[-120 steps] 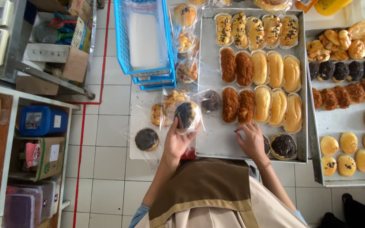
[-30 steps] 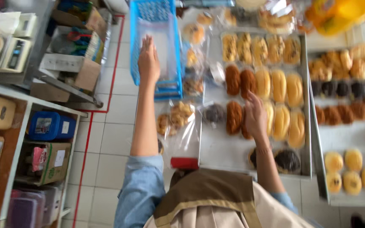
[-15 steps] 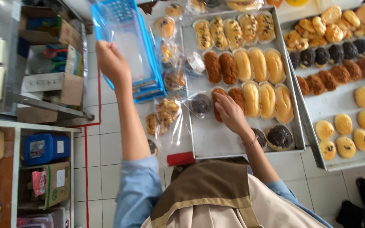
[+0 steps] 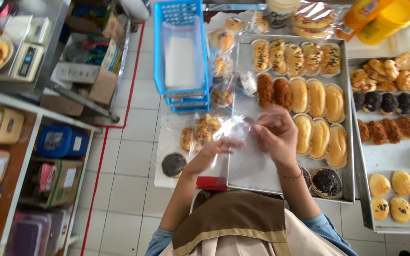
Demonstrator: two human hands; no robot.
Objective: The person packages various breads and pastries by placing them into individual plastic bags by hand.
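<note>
Left hand [image 4: 217,148]: back from the blue basket [image 4: 180,57], now pinching a clear plastic bag [image 4: 233,142]; right hand [image 4: 274,135]: off the bun tray [image 4: 250,170], gripping the bag's other edge, between both hands.

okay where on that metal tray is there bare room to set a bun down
Bare metal lies at the near-left corner of the tray, under both hands, left of the chocolate muffin. The far rows and right columns of buns are packed tight.

I see a clear plastic bag [image 4: 233,137] held between both hands over the tray. Bagged pastries [image 4: 221,40] lie beside the blue basket. A grey scale's dark screen [image 4: 26,60] sits far left; a white-labelled cardboard box [image 4: 65,182] stands on the shelf below.
</note>
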